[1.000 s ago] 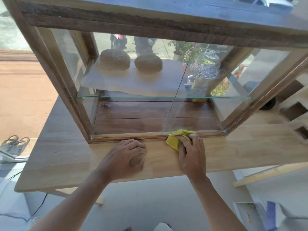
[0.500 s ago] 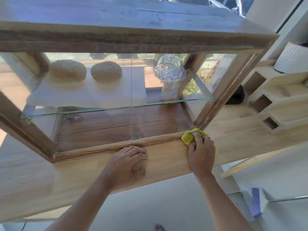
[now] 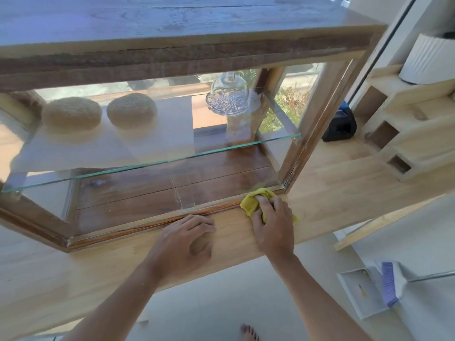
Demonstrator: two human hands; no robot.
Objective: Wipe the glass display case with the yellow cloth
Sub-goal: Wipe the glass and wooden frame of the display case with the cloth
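The yellow cloth [image 3: 253,201] is pressed under the right hand [image 3: 272,223], whose fingers are curled over it and hold it bunched against the bottom front rail of the display case [image 3: 187,52], close to the case's lower right corner. Part of the cloth is seen beyond the fingertips, touching the rail, and a small corner shows to the right of the hand. The left hand [image 3: 188,239] is rested on the wooden counter [image 3: 344,178] just beside the rail, to the left of the right hand; its fingers are loosely curled and nothing is held in it. The two hands lie near each other but apart.

Inside the case, a glass shelf [image 3: 152,163] is fitted at mid height. Two round loaves [image 3: 71,114] are set side by side on its left part, and a cut-glass dome [image 3: 227,94] stands at its right rear. On the floor below the counter, a dustpan [image 3: 357,291] and a brush [image 3: 391,284] are seen at lower right.
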